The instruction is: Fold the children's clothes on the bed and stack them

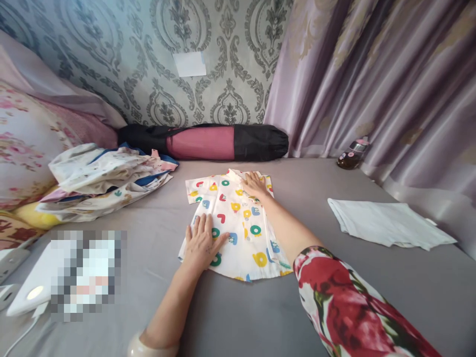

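Note:
A small white short-sleeved shirt (241, 250) with colourful printed shapes lies spread on the grey bed sheet (148, 277), its collar toward the wall. On the shirt's lower left side rests my left hand (203, 243), flat with the fingers spread. My right hand (255, 184) lies flat near the collar and the right shoulder, fingers stretched out over the cloth. Neither hand grips the fabric. Part of the right sleeve and shoulder is hidden beneath my right hand.
Folded pale cloth (390, 223) lies at the right, with a bottle (353, 153) by the curtain (334, 74). A pile of clothes (107, 173) sits at the left beside floral bedding (26, 139). A black-and-pink roll (201, 144) lines the wall. A white device (40, 282) with a cable lies front left.

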`<state>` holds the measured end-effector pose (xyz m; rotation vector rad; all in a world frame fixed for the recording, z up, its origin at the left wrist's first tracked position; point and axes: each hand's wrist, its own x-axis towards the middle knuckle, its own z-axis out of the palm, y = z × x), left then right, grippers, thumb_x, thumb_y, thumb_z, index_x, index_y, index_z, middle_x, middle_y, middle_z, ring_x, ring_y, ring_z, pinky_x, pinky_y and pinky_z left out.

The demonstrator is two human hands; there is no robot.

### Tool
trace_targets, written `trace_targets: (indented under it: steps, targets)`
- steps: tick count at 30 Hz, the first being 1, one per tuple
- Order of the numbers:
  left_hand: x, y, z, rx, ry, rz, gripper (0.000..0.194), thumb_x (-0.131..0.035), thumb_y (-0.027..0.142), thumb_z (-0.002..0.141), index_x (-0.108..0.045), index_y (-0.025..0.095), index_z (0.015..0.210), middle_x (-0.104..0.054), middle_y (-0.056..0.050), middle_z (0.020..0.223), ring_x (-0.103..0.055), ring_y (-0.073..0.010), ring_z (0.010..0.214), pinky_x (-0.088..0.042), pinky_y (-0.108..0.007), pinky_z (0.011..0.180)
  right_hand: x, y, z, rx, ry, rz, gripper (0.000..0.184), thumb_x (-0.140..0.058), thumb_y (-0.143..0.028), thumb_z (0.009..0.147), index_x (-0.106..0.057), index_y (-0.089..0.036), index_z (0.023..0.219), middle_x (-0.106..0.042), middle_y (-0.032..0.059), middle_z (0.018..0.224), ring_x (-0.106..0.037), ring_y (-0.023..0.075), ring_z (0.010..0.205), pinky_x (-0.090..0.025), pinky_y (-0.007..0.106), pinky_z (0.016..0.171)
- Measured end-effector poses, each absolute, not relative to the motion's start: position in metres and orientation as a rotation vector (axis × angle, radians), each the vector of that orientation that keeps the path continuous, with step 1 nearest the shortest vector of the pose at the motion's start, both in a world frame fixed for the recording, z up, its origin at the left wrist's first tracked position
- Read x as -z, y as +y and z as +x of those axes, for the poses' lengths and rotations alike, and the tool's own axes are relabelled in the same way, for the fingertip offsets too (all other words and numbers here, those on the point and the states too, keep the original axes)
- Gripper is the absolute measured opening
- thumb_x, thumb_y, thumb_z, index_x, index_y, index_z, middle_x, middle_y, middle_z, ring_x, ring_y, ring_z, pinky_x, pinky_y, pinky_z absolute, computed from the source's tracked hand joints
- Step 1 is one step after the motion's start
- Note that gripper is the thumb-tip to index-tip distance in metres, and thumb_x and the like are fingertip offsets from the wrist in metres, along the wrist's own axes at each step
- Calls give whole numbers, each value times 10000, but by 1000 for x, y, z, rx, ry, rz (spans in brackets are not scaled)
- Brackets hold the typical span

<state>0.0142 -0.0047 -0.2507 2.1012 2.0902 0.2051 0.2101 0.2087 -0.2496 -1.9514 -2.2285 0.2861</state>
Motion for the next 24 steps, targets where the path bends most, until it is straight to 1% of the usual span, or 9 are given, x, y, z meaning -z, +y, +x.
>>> trace_targets:
  steps: [3, 7, 10, 13, 16, 18, 21, 24]
  targets:
    - [252, -5, 15, -181, 2109, 2110, 796, -335, 651, 906, -262, 135, 1507, -226, -186, 1577, -165, -338, 1467, -166, -568, 1150, 241, 206, 219, -434, -2208, -1944, 594, -98, -453, 988, -270, -243, 1516, -192, 38, 1607, -112, 216, 1473, -104, 505, 1165]
    - [252, -6, 17, -109, 2131, 2160, 724, -315, 622, 927, -308, 178, 1498, -218, -179, 1583, -156, -347, 1468, -165, -572, 1144, 245, 190, 223, -342, -2193, -1937, 632, -80, -459, 988, -227, -169, 1530, -128, 68, 1618, -53, 218, 1483, -50, 516, 1173]
    - [249, -6, 18, -110, 2144, 2148, 694, -323, 618, 928, -329, 209, 1489, -238, -166, 1581, -171, -347, 1464, -175, -570, 1139, 256, 178, 219, -263, -2219, -1964, 637, -103, -458, 988, -256, -139, 1518, -155, 83, 1612, -84, 220, 1478, -56, 506, 1177]
    - [244, -4, 18, -182, 2197, 2077, 605, -301, 552, 958, -361, 233, 1469, -302, -147, 1559, -240, -329, 1443, -222, -537, 1132, 263, 174, 215, -224, -2227, -1973, 622, -126, -456, 989, -276, -151, 1510, -185, 72, 1606, -108, 210, 1474, -59, 497, 1180]
    - [238, -2, 14, -299, 2308, 1958, 560, -305, 446, 973, -367, 170, 1458, -394, -178, 1488, -373, -329, 1359, -329, -485, 1080, 264, 175, 214, -237, -2223, -1991, 615, -137, -458, 990, -269, -164, 1514, -180, 64, 1609, -104, 206, 1475, -64, 495, 1180]
    - [235, -1, 10, -339, 2359, 1907, 550, -346, 399, 958, -385, 123, 1433, -449, -199, 1422, -442, -345, 1278, -386, -479, 1022, 263, 175, 214, -236, -2223, -1994, 607, -147, -451, 990, -276, -169, 1512, -187, 64, 1607, -111, 205, 1474, -64, 494, 1180]
    - [234, -2, 2, -370, 2398, 1894, 544, -407, 396, 929, -430, 90, 1377, -520, -215, 1309, -494, -361, 1180, -419, -481, 958, 260, 175, 215, -230, -2218, -1984, 597, -154, -439, 990, -286, -173, 1507, -198, 69, 1604, -114, 201, 1473, -57, 492, 1181]
    - [233, -3, -4, -413, 2415, 1844, 529, -445, 401, 909, -453, 85, 1334, -565, -213, 1196, -523, -337, 1145, -426, -446, 946, 253, 176, 217, -309, -2245, -1999, 595, -163, -441, 988, -278, -180, 1510, -181, 69, 1609, -102, 207, 1476, -71, 504, 1177]
